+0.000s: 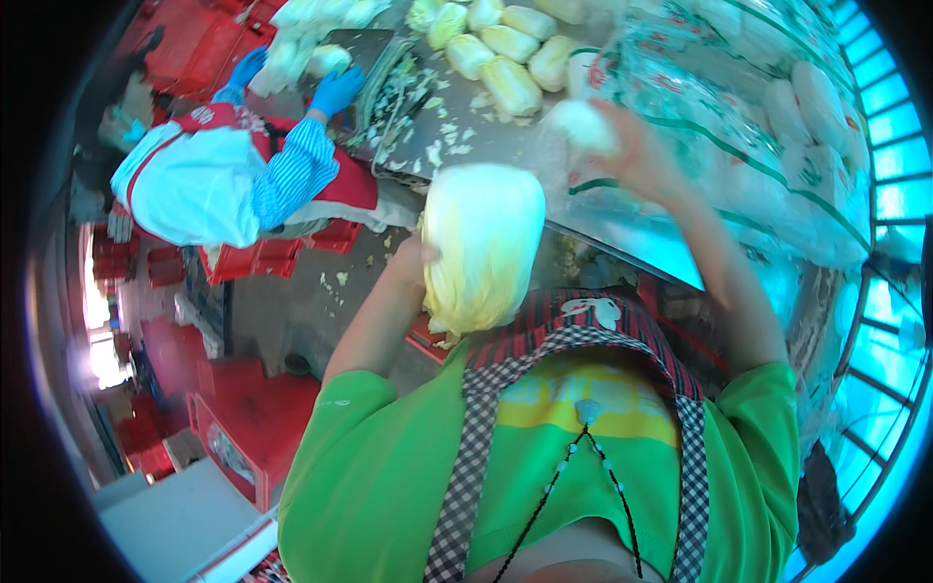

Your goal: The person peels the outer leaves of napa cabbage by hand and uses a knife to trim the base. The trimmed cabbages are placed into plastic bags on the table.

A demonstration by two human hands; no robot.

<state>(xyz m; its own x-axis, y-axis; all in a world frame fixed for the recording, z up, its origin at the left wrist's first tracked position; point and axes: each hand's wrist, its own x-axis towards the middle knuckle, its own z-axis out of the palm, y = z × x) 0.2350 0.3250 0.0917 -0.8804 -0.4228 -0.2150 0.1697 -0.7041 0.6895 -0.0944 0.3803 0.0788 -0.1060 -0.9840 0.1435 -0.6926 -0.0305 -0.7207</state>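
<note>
My left hand [420, 255] grips a large napa cabbage [485, 240] by its left side, in front of my apron. The cabbage is held up off the table, its pale white end away from me and its yellow leafy end toward me. Farther off to the right, my right hand [634, 146] has its fingers around the right end of a white bundle [582, 125]. Motion blurs that bundle, so its exact kind is unclear. Clear plastic bags with green bands [678, 127] lie beside and beyond the right hand.
Several trimmed napa cabbages [510, 84] lie on the metal table [485, 146], with leaf scraps [437, 149] nearby. At left, a co-worker in blue gloves [339, 91] handles another cabbage [328, 60]. Red crates [251, 259] stand on the floor; window bars [893, 138] line the right.
</note>
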